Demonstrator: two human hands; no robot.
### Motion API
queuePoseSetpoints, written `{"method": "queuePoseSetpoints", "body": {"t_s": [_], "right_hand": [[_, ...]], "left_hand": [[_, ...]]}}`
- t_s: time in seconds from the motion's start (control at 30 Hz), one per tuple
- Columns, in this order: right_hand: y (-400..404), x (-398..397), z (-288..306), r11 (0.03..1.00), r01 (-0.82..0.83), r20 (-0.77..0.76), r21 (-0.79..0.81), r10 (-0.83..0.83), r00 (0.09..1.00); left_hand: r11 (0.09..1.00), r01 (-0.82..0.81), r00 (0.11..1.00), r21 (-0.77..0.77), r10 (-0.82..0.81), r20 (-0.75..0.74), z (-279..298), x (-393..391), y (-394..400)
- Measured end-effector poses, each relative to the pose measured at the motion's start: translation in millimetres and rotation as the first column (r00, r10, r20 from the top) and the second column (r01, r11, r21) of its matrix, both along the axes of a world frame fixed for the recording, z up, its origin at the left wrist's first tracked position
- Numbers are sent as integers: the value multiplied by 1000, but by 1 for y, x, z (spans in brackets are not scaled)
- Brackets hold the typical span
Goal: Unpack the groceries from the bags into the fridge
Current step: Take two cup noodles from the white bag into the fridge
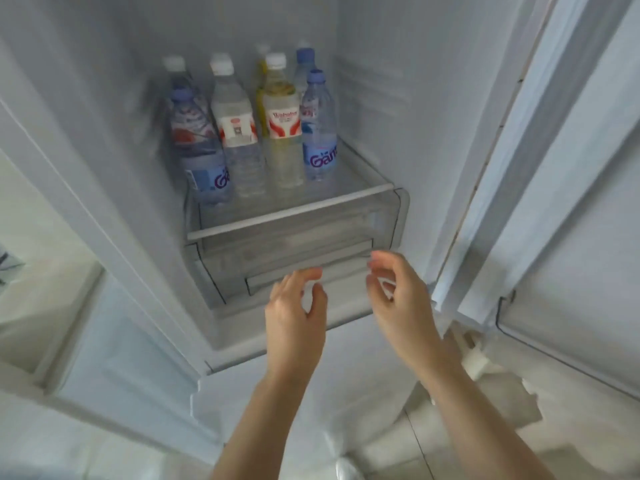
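— So, where are the hands?

— Both are stretched toward the open fridge [381, 98], low in the middle of the view. The left hand [294, 306] sits at about 6 o'clock, the fingers loosely curved with nothing in them. The right hand [398, 299] is just beside it at 3 o'clock from the left one, the thumb and fingers spread and gently bent, also holding nothing.

— Are they touching anything?

— I cannot tell for certain. Their fingertips are right in front of the clear drawer [298, 251] below the shelf [349, 178], near its front edge.

— And the groceries?

— Bottles stand upright on that shelf, at 12 o'clock from the hands. In the front row there is a blue-capped water bottle [199, 147] at the left, then a white-capped clear bottle [237, 129], then a yellowish drink bottle [281, 123], then another blue-capped bottle [318, 129] at the right. More bottles stand behind them, partly hidden.

— Anything else?

— The fridge door [571, 168] hangs wide at 3 o'clock, and something white and crumpled [498, 396] lies on the floor at 4 o'clock, near the right forearm; it is too blurred to name.
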State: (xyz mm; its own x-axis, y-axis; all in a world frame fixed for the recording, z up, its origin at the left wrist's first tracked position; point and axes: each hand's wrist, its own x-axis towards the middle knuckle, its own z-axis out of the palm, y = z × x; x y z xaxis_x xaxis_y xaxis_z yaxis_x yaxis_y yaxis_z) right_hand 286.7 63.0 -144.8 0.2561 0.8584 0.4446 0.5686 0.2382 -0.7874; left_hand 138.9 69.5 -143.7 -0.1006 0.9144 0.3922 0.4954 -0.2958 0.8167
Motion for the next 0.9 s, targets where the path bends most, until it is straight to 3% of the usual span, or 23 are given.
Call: {"method": "queuePoseSetpoints", "body": {"t_s": [0.13, 0.27, 0.53, 0.73, 0.9], "right_hand": [[-73, -2, -29, 988, 17, -27, -156, -21, 999], [-146, 11, -62, 960, 88, 5, -267, -90, 996], [-284, 55, -111, 796, 294, -7, -529, -351, 936], [-390, 108, -125, 680, 403, -36, -612, -533, 845], [-469, 165, -126, 610, 476, 31, -633, -595, 803]], "left_hand": [[991, 109, 994, -82, -110, -3, -25, 1, -62], [957, 231, 963, -173, -251, -102, -58, 11, -117], [786, 432, 786, -442, -568, -243, -103, 53, -213], [656, 548, 643, -519, -727, -240, -116, 121, -269], [581, 588, 602, -562, -779, -175, -130, 203, -320]]}}
